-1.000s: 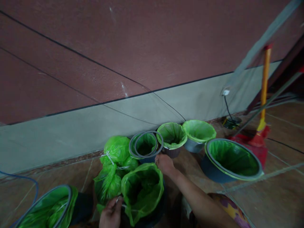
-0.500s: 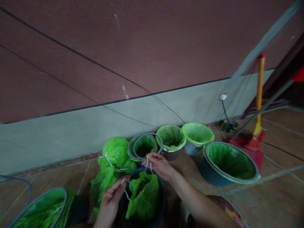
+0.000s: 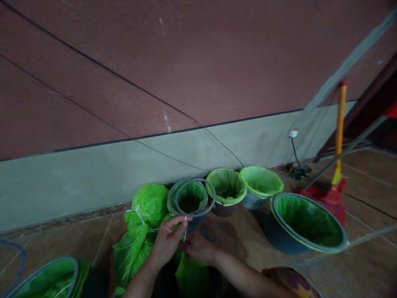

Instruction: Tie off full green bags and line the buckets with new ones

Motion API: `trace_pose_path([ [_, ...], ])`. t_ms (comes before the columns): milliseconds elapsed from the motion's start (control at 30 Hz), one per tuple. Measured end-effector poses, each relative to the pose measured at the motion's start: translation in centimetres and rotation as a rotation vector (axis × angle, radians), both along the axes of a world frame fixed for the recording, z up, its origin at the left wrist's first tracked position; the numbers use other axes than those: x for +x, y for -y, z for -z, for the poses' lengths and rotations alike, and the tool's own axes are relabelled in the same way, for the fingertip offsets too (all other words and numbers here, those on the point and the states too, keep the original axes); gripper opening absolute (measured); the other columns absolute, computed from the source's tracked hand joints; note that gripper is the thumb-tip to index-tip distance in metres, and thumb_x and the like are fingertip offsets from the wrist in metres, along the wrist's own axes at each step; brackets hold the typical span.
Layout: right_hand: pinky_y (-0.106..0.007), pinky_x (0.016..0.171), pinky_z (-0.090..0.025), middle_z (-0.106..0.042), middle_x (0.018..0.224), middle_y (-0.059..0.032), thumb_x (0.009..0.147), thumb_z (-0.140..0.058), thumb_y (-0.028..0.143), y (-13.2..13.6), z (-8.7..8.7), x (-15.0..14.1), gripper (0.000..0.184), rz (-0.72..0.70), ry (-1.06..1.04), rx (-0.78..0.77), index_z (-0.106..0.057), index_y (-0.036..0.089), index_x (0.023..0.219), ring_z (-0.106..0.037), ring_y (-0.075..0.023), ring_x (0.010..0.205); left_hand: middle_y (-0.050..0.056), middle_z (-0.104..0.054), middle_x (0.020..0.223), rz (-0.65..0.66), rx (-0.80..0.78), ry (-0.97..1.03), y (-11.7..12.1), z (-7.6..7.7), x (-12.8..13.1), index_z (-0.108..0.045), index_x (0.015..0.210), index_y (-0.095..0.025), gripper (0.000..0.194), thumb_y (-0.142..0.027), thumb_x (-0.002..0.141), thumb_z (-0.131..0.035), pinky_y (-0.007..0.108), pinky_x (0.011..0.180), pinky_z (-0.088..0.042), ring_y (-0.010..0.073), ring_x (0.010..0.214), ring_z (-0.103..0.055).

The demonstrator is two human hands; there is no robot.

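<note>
Low in the middle, a green plastic bag (image 3: pixel 194 275) sits in a dark bucket (image 3: pixel 219 285). My left hand (image 3: pixel 166 242) pinches a white drawstring (image 3: pixel 185 228) of this bag and holds it upright above the bucket. Close against it on the right, my right hand (image 3: pixel 200 248) is closed around the lower part of the string; its fingertips are partly hidden. Tied green bags (image 3: pixel 151 203) with white strings lie just left of my hands. Behind my hands, a loose grey ring (image 3: pixel 214 200) rests on a green-lined bucket (image 3: pixel 170 203).
Two lined bins (image 3: pixel 226 209) (image 3: pixel 262 182) stand along the wall. A wide lined bucket (image 3: pixel 279 236) is at right, before a red dustpan (image 3: pixel 333 200) with a yellow handle. Another lined bucket (image 3: pixel 76 277) stands lower left. A black cable (image 3: pixel 294 151) hangs from a socket.
My hands have come together over the bucket, the left moving right and up, the right moving down. The two string loops held apart before are now together. The view has shifted slightly.
</note>
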State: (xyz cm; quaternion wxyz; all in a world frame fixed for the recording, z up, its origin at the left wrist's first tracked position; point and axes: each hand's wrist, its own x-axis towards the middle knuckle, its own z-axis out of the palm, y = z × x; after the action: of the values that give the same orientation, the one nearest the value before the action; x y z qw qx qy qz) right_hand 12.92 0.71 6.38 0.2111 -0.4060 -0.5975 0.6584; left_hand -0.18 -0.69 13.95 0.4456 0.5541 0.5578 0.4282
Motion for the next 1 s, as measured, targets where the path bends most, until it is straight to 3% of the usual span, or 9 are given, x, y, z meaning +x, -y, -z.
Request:
trace_pose_path([
  [100, -0.023, 0.050, -0.032, -0.051, 0.047, 0.0045, 0.082, -0.057, 0.019, -0.5, 1.1, -0.2, 0.024, 0.050, 0.226, 0.048, -0.059, 0.019, 0.058, -0.045, -0.0096, 0.046, 0.008, -0.080, 0.105, -0.115, -0.054, 0.194, -0.4, 1.4, -0.4, -0.077, 0.101, -0.018, 0.037, -0.047, 0.079, -0.068, 0.038, 0.101, -0.052, 0.0252, 0.104, -0.072],
  [233, -0.023, 0.051, -0.034, -0.051, 0.049, 0.0036, 0.090, -0.054, 0.036, -1.6, 1.5, 0.3, 0.032, 0.105, 0.153, 0.103, -0.061, 0.020, 0.063, -0.048, -0.0105, 0.047, 0.007, -0.080, 0.102, -0.246, -0.174, 0.333, -0.4, 4.0, -1.3, -0.066, 0.109, -0.020, 0.043, -0.043, 0.074, -0.070, 0.041, 0.100, -0.051, 0.0250, 0.099, -0.073],
  [300, -0.024, 0.051, -0.035, -0.053, 0.052, 0.0022, 0.090, -0.053, 0.056, -2.1, 1.2, 0.8, 0.047, 0.147, 0.007, 0.137, -0.059, 0.020, 0.061, -0.047, -0.0103, 0.049, 0.005, -0.079, 0.094, -0.150, -0.229, 0.321, -0.3, 5.2, -1.3, -0.064, 0.110, -0.020, 0.043, -0.036, 0.070, -0.070, 0.041, 0.097, -0.050, 0.0249, 0.096, -0.072],
  [367, -0.023, 0.050, -0.034, -0.054, 0.052, 0.0017, 0.083, -0.054, 0.074, -2.4, 0.6, 1.3, 0.059, 0.189, -0.141, 0.111, -0.060, 0.019, 0.063, -0.046, -0.0098, 0.050, 0.003, -0.077, 0.090, 0.028, -0.237, 0.301, 0.0, 6.1, -0.8, -0.066, 0.104, -0.021, 0.037, -0.031, 0.069, -0.067, 0.039, 0.095, -0.049, 0.0244, 0.095, -0.070],
  [467, -0.021, 0.044, -0.027, -0.053, 0.051, 0.0037, 0.072, -0.059, 0.084, -2.7, -0.5, 2.1, 0.066, 0.267, -0.285, -0.073, -0.061, 0.019, 0.074, -0.043, -0.0085, 0.044, 0.004, -0.074, 0.090, 0.217, -0.194, 0.224, 0.3, 7.1, 0.2, -0.070, 0.090, -0.020, 0.024, -0.036, 0.074, -0.063, 0.037, 0.092, -0.047, 0.0236, 0.093, -0.066],
  [567, -0.020, 0.039, -0.016, -0.054, 0.054, 0.0054, 0.067, -0.068, 0.081, -2.8, -1.3, 2.8, 0.064, 0.391, -0.364, -0.195, -0.059, 0.018, 0.079, -0.033, -0.0043, 0.038, 0.005, -0.071, 0.082, 0.239, -0.172, 0.133, 0.5, 7.8, 1.0, -0.071, 0.079, -0.019, 0.033, -0.050, 0.081, -0.058, 0.035, 0.089, -0.046, 0.0227, 0.087, -0.062],
  [667, -0.019, 0.038, -0.010, -0.054, 0.056, 0.0060, 0.064, -0.074, 0.077, -3.1, -1.6, 3.3, 0.063, 0.481, -0.410, -0.257, -0.058, 0.018, 0.079, -0.025, -0.0015, 0.038, 0.004, -0.069, 0.077, 0.171, -0.200, 0.143, 0.5, 7.9, 1.3, -0.072, 0.077, -0.019, 0.043, -0.059, 0.084, -0.055, 0.034, 0.088, -0.045, 0.0221, 0.083, -0.061],
  [900, -0.018, 0.037, -0.009, -0.054, 0.056, 0.0098, 0.053, -0.088, 0.054, -3.4, -2.2, 3.0, 0.060, 0.629, -0.390, -0.302, -0.058, 0.019, 0.091, -0.024, -0.0006, 0.037, 0.002, -0.065, 0.067, -0.026, -0.214, 0.135, -0.3, 7.1, 0.6, -0.069, 0.070, -0.019, 0.034, -0.050, 0.079, -0.060, 0.032, 0.078, -0.042, 0.0189, 0.073, -0.057],
  [1000, -0.018, 0.037, -0.009, -0.053, 0.054, 0.0100, 0.055, -0.087, 0.052, -3.0, -2.4, 2.6, 0.055, 0.664, -0.379, -0.301, -0.060, 0.018, 0.089, -0.025, -0.0009, 0.037, 0.000, -0.062, 0.062, -0.085, -0.213, 0.119, -0.5, 7.0, 0.5, -0.067, 0.069, -0.019, 0.035, -0.052, 0.079, -0.058, 0.030, 0.068, -0.040, 0.0167, 0.064, -0.053],
])
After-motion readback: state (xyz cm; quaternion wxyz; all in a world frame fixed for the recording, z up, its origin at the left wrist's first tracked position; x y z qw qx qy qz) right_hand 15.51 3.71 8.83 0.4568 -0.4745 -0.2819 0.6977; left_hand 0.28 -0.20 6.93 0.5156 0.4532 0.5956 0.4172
